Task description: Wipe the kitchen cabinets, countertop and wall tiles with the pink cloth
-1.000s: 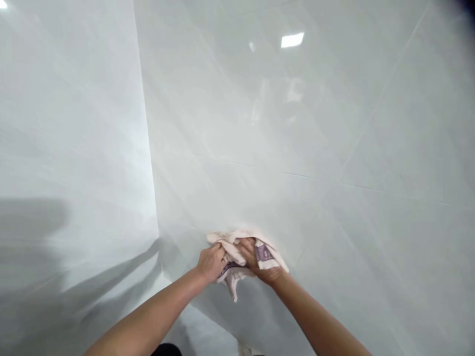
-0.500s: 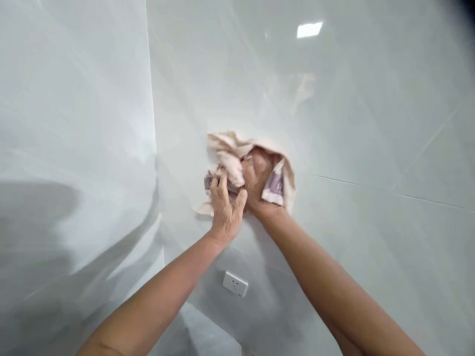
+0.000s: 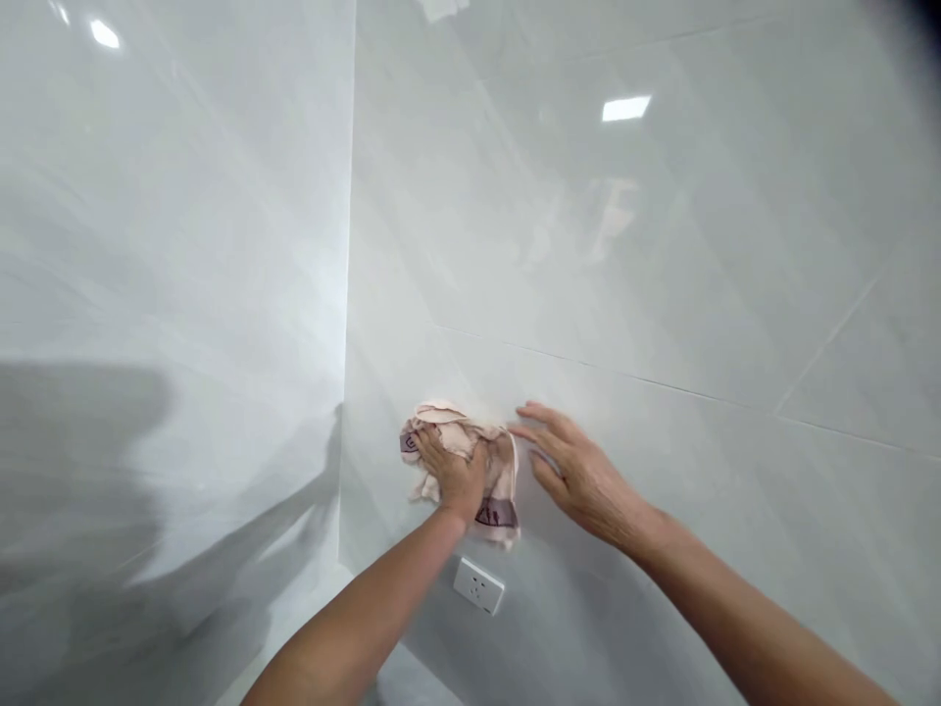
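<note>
My left hand (image 3: 454, 476) presses a crumpled pale pink towel (image 3: 504, 471) with purple-grey printed bands flat against the glossy tiled wall (image 3: 662, 294). Its fingers lie over the folds and hold the cloth in place. One corner of the towel hangs down to the right of my left wrist. Just right of the towel is my right hand (image 3: 580, 471), its fingers apart and nothing in them. Those fingertips are close to the towel's right edge; whether they touch it or the wall I cannot tell.
A white wall socket (image 3: 478, 585) sits just below the towel. On the left, a second tiled wall (image 3: 183, 245) meets this one in a vertical corner and carries dark shadows. Thin tile joints cross the wall on the right.
The towel has moved down the wall, closer to the socket. My right hand, tucked in the towel's folds before, has come off to the right. My left hand now presses the towel alone.
</note>
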A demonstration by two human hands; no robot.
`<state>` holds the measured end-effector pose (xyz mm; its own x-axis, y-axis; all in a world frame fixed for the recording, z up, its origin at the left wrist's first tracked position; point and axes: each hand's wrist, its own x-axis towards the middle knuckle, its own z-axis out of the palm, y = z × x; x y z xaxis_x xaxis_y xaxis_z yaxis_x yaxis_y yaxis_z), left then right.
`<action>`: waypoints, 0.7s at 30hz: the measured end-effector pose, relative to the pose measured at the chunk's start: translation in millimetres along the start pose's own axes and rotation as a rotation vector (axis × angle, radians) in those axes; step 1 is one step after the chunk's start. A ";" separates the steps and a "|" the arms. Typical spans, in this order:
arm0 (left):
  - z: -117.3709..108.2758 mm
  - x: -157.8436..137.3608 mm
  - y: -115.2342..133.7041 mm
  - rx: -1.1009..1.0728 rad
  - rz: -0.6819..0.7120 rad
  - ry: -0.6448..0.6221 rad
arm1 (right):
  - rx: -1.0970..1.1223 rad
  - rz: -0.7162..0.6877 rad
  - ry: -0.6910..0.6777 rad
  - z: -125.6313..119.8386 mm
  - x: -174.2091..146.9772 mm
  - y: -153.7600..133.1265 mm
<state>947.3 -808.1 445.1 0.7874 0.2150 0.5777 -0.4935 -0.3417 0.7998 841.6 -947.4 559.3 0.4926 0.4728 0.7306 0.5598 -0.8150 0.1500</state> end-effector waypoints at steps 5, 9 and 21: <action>2.5 30.2 53.5 0.026 0.453 0.084 | -0.401 -0.191 0.010 -20.0 6.0 47.5; -8.5 76.5 93.5 0.065 0.788 0.159 | -0.490 -0.181 0.046 -9.8 3.4 54.1; -29.3 153.7 55.7 0.077 0.620 0.490 | -0.503 -0.119 0.118 -3.6 3.6 52.5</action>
<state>1030.0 -767.3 583.2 0.1159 0.3369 0.9344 -0.7480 -0.5894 0.3052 870.4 -989.7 572.1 0.3508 0.5545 0.7546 0.2037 -0.8317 0.5165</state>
